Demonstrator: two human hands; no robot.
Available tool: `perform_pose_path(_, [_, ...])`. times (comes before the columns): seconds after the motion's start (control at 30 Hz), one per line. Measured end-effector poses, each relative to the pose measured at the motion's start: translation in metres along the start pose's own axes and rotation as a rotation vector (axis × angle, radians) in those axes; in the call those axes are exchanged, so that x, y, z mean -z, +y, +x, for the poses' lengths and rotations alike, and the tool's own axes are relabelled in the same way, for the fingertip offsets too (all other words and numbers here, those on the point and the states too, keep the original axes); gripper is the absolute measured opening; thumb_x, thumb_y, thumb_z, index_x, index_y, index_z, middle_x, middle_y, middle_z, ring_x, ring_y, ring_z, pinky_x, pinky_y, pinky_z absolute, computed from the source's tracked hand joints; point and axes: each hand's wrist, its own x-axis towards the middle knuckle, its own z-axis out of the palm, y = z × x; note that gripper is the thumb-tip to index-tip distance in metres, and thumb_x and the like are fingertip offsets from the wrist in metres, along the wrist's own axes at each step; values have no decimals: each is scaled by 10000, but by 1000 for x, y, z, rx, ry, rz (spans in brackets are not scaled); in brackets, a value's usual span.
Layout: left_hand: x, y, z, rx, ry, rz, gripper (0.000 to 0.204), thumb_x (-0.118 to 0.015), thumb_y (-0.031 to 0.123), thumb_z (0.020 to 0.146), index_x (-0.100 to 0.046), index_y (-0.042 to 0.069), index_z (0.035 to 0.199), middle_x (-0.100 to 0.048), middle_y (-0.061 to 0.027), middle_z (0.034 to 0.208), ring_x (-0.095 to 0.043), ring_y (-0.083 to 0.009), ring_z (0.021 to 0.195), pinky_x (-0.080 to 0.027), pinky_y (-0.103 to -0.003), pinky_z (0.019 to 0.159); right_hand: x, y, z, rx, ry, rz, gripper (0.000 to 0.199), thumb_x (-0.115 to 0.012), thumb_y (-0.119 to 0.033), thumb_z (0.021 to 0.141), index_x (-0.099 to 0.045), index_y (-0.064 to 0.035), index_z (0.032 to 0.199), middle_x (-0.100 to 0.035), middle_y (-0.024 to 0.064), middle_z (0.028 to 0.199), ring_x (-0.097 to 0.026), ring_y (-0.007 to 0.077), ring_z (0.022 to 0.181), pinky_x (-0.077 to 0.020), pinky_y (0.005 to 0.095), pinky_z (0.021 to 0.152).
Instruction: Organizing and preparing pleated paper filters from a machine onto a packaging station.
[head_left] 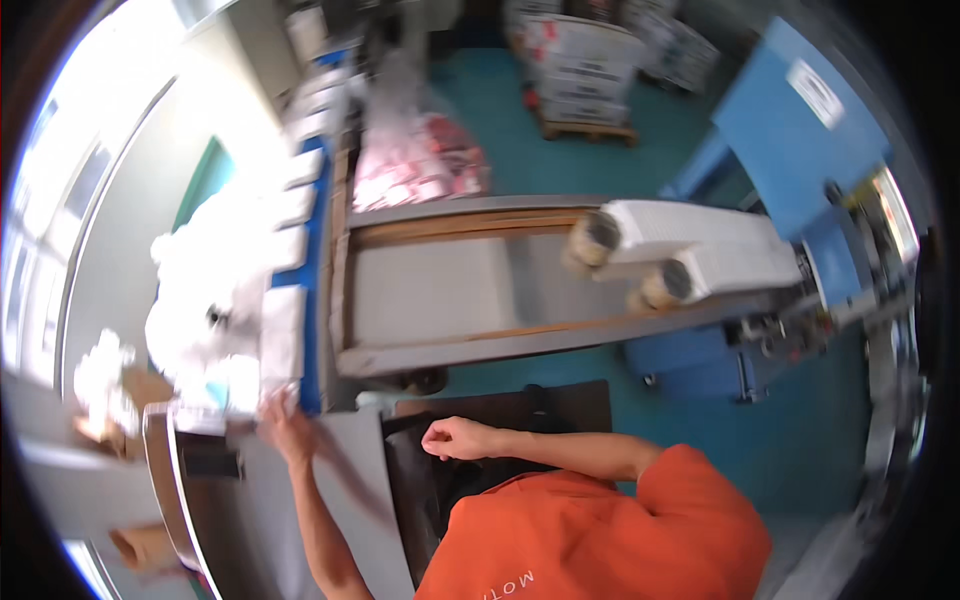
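Note:
My left hand [287, 428] is at the near end of a blue conveyor belt [312, 345], its fingers closed on the end of a white packet [283, 335]; motion blur softens the grip. More white packets [291, 247] lie in a row farther up the belt. Beneath my left forearm is a grey metal table [345, 480]. My right hand [458, 438] hangs in front of my body, its fingers curled in with nothing visible in them.
A metal-framed tray table [430, 285] spans the middle, with two long white stacks [700, 232] at its right. Blue machinery [800, 110] stands beyond. Pink-and-white packs [420, 165] lie behind; boxes [585, 70] sit on a pallet. A white heap [215, 280] is left of the belt.

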Motion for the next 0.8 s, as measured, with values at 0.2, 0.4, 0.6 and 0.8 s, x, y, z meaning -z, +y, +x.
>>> perform_pose_path(0.2, [-9,202,55,56,381,-206,372,-583,161,919,-537,6,1254,-506,-245,1298,-479,-409,1205,-377,-471,1013,200,14,-170,351,558,76,208,-610,-194,935,-594,-32,1066,-649,51,872,-636,109,738,-535,269,638])
perform_pose_path(0.4, [-26,473,57,-562,-24,-679,619,-716,85,758,-462,13,1317,-424,-243,1392,-384,-409,1310,-312,-474,1080,457,44,-338,222,1867,-749,215,-648,-42,813,-584,5,1013,-600,190,918,-595,372,850,-482,430,744])
perform_pose_path(0.6, [-75,586,68,-530,-525,-802,927,-869,220,610,-345,-4,1340,-519,-188,1240,-532,-314,1144,-441,-402,971,591,100,-401,-21,1889,-836,108,-608,26,728,-621,-7,829,-618,181,817,-610,373,794,-491,439,700])
perform_pose_path(0.8, [-41,558,105,-806,-971,-498,1054,-926,331,525,-365,-36,1338,-583,-160,1166,-586,-257,1057,-465,-356,939,608,93,-421,105,1727,-547,37,-628,-47,719,-640,-18,737,-652,174,728,-648,329,685,-503,392,614])
